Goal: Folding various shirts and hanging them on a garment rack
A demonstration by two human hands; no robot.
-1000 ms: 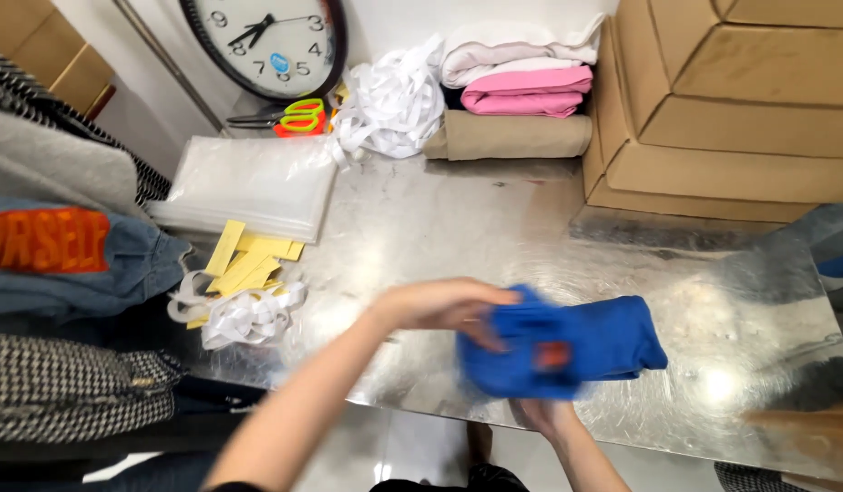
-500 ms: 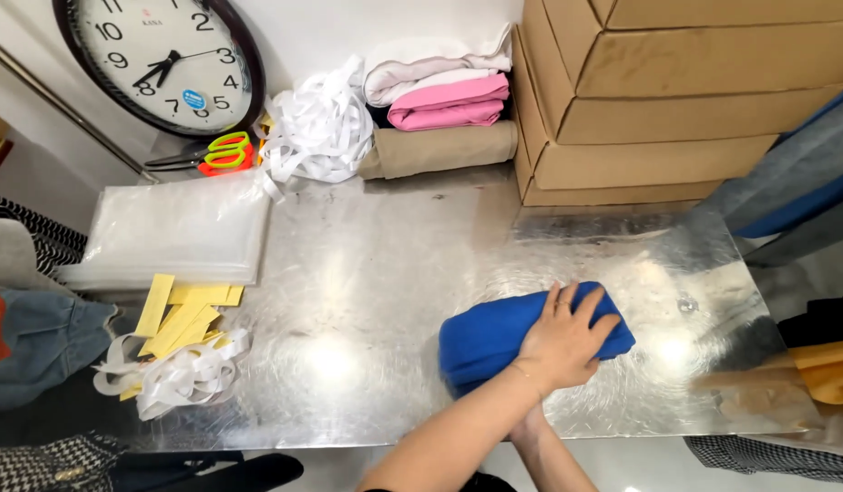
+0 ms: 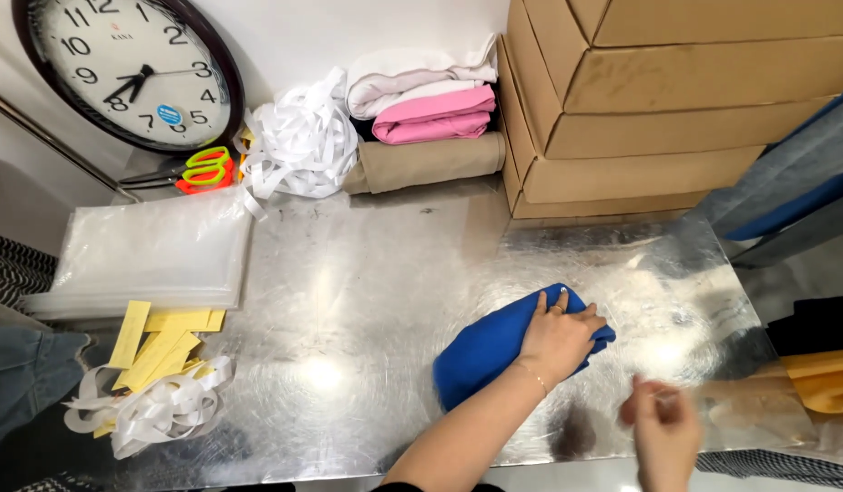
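Our left hand [image 3: 560, 339] lies spread flat on the folded blue garment [image 3: 494, 348], at five o'clock on the steel table [image 3: 367, 301]. Our right hand [image 3: 663, 435], blurred, hangs loosely curled and empty beside it. We judge the folding done; bagging seems left.

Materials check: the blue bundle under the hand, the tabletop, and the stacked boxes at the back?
Blue bundle: looks like soft matte cloth, probably knit or fleece; it folds and rounds under the left hand. Tabletop: looks like bare metal sheet, likely stainless steel; bright glare spots and swirl scratches. Boxes: brown corrugated cardboard by the look; dull finish, folded flap edges.
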